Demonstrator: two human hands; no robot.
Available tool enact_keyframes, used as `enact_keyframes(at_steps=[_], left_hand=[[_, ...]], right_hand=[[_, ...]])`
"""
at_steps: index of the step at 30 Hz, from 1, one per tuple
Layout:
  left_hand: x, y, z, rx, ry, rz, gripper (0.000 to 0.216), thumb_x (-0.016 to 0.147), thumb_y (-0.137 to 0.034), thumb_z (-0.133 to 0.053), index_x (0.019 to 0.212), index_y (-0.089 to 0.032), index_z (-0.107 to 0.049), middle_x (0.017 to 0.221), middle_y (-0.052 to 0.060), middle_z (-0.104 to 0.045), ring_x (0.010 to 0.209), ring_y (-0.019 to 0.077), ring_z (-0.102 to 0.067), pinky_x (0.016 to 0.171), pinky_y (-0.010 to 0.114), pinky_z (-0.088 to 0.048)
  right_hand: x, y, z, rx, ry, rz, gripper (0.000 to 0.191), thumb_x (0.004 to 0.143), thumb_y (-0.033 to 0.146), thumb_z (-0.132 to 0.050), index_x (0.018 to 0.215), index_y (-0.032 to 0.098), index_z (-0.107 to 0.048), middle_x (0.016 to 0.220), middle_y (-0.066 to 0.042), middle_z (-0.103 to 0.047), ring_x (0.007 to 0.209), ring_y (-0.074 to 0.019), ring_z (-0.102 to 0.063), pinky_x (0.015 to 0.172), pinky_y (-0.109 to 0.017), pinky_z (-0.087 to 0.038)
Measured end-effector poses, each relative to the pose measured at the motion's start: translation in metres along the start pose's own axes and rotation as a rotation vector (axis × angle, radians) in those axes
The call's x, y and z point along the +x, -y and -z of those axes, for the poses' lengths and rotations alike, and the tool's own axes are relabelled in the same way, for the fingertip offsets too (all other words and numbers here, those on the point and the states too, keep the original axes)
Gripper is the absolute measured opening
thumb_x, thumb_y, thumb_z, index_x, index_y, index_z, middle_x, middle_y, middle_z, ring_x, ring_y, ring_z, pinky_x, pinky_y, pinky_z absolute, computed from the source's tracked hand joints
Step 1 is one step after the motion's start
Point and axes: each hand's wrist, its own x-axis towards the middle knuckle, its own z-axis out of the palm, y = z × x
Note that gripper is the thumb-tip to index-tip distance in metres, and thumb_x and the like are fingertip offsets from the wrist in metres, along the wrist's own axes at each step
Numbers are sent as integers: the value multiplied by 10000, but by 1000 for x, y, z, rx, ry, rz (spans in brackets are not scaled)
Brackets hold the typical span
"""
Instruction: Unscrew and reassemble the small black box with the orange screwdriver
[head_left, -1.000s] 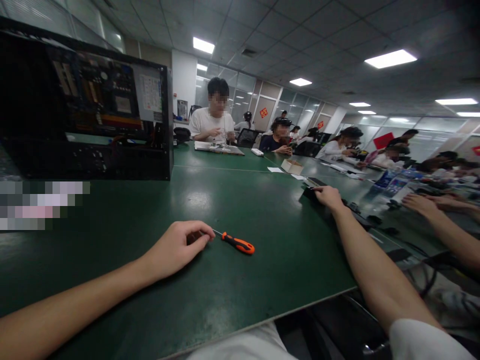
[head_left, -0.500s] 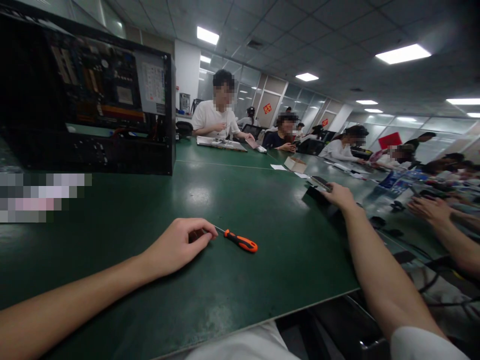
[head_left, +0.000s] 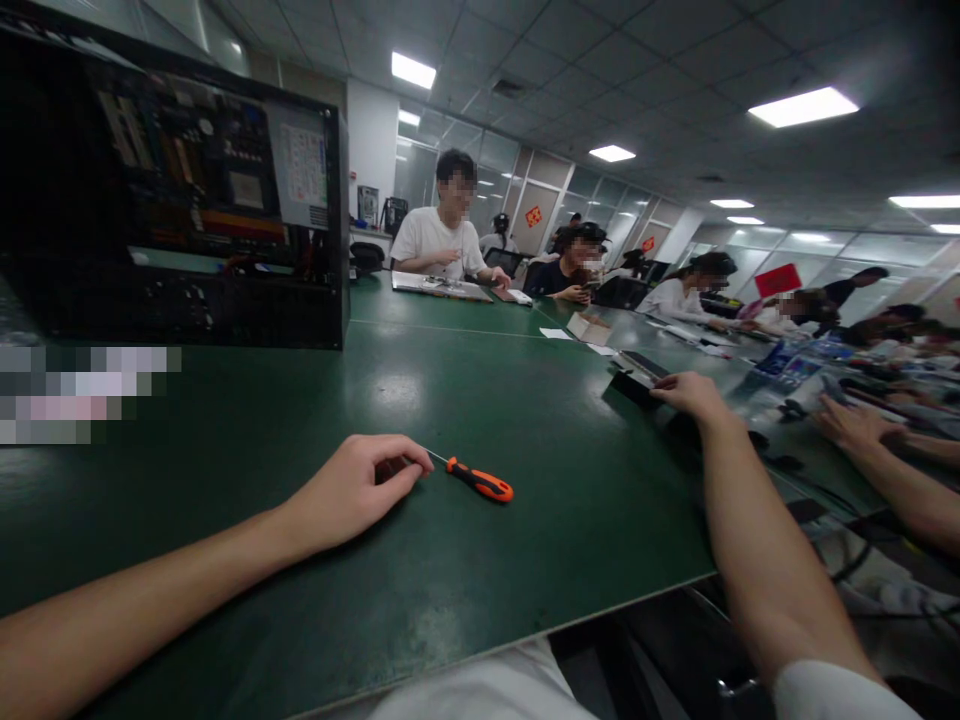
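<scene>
An orange-and-black screwdriver (head_left: 482, 481) lies on the green tabletop, its handle pointing right, away from my left hand (head_left: 379, 487). That hand rests on the table with curled fingers, the thumb and fingertips closed at the end of the thin metal shaft; the tip is hidden there. My right arm reaches forward across the table. At its end my right hand (head_left: 694, 395) has its fingertips closed at the near edge of a black box-like part (head_left: 631, 388) with a greyish flat piece on top. The fingers partly hide that edge.
An opened black computer case (head_left: 225, 200) stands at the left, its circuit board showing. A small cardboard box (head_left: 589, 327) and white papers (head_left: 555, 333) lie farther back. Across the table sits a person (head_left: 442, 240); at right are another person's hands (head_left: 855, 420) and cables.
My right hand has shifted slightly to the right and down along the black part, so more of the greyish piece shows. My left hand and the screwdriver have hardly moved.
</scene>
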Motion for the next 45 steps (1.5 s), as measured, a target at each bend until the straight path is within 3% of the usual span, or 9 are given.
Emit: enact_keyframes(at_steps=[14,19,23,29,36,45], left_hand=[[-1,3,-1,-18,-8,-43,225,913,-265,-566,955,-178,-769,834,19,-736,690,157,-622,652,261,-456],[-2,5,-2,-15,-17,-59,213,899,-215,-574,968,-176,-772,868,21,-746,728,153,-638,675,253,-462],[-2,5,-3,-28,-17,-69,208,898,-198,-575,960,-174,-772,865,19,-747,721,145,-640,673,247,-465],[-2,5,-3,-21,-13,-64,202,905,-205,-584,969,-176,-773,855,18,-740,711,141,-633,663,243,-461],[-3,4,-3,-22,-13,-79,196,901,-186,-587,960,-169,-773,838,18,-739,702,138,-626,660,240,-459],[-3,2,-4,-48,-17,-77,199,910,-186,-577,949,-163,-770,850,27,-746,699,135,-626,653,231,-464]], right_hand=[[-1,4,-5,11,-44,-24,365,971,408,-627,1253,176,-629,1256,-85,-630,1123,-223,-632,940,-406,-557],[18,7,-9,-19,-160,-50,386,979,406,-614,1273,157,-618,1282,-117,-619,1122,-215,-629,958,-416,-552],[33,20,-29,-43,-240,-61,435,978,419,-613,1309,139,-593,1312,-132,-601,1145,-229,-620,971,-444,-546],[44,28,-60,-77,-154,-20,428,978,432,-610,1297,148,-600,1295,-115,-613,1141,-228,-623,971,-456,-544],[52,20,-57,-67,-99,-31,427,984,444,-598,1295,151,-600,1285,-113,-617,1123,-221,-628,958,-446,-550],[54,25,-49,-26,-150,27,412,982,433,-604,1282,152,-605,1254,-105,-629,1084,-209,-640,926,-429,-565]])
